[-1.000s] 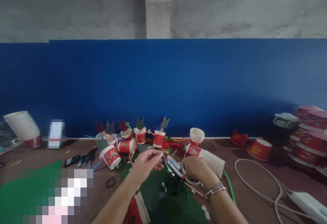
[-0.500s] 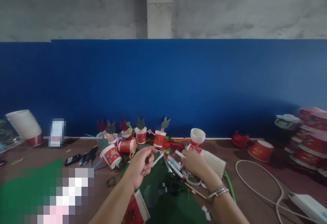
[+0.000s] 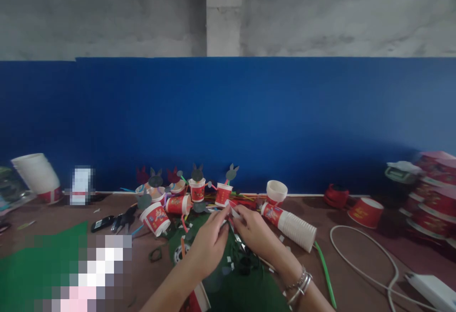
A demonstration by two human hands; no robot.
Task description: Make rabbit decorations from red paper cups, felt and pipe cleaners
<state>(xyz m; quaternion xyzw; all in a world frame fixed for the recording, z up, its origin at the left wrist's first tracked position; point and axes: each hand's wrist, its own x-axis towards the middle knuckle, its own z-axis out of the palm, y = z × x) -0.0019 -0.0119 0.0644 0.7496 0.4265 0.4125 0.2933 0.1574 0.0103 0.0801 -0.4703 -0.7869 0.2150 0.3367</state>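
My left hand (image 3: 207, 241) and my right hand (image 3: 253, 232) meet at the middle of the table, fingertips pinched together on a small white piece (image 3: 233, 211), likely tape. They hover over a sheet of dark green felt (image 3: 245, 288) scattered with white scraps. A tape roll (image 3: 177, 255) lies just left of my left hand. Behind the hands stand several red-and-white paper cups (image 3: 196, 189) with straws and grey felt shapes. A lying stack of white cups (image 3: 292, 225) sits right of my right hand.
Scissors (image 3: 121, 220) and a black object lie at left beside a bright green sheet (image 3: 39, 255). A green straw (image 3: 325, 274), a white cable (image 3: 366, 264) and a power strip (image 3: 431, 290) are at right. Red bowls (image 3: 366, 209) and stacked bowls stand far right. A blue wall backs the table.
Both hands came together at the centre; the right hand left the tape roll area near the cup stack and moved left. The pinched white piece now sits between both hands' fingertips.
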